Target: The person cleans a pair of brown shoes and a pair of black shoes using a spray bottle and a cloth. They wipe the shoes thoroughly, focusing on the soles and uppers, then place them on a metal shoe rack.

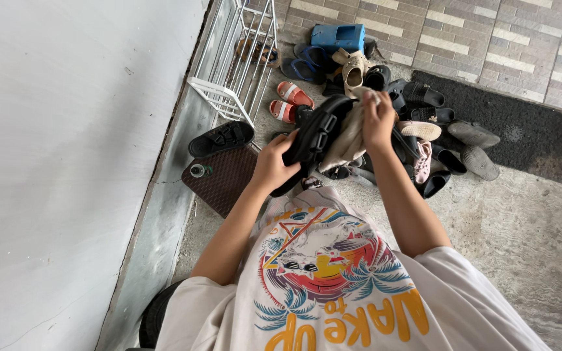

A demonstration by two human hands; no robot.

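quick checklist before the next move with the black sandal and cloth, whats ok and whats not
1. Left hand grips the black sandal: ok.
2. Right hand holds the grey cloth against the sandal: ok.
3. Sandal clean all over: cannot tell, cloth covers part.
4. White rack free to take it: cannot tell, seen only partly.
5. Floor ahead clear: not ok, shoe pile lies close.
6. Matching sandal within reach by the brown mat: ok.

A pale wall point(66, 162) ran along the left above a rough concrete floor point(521, 247); a white wire rack point(239, 58) stood beside brick paving point(489, 32).
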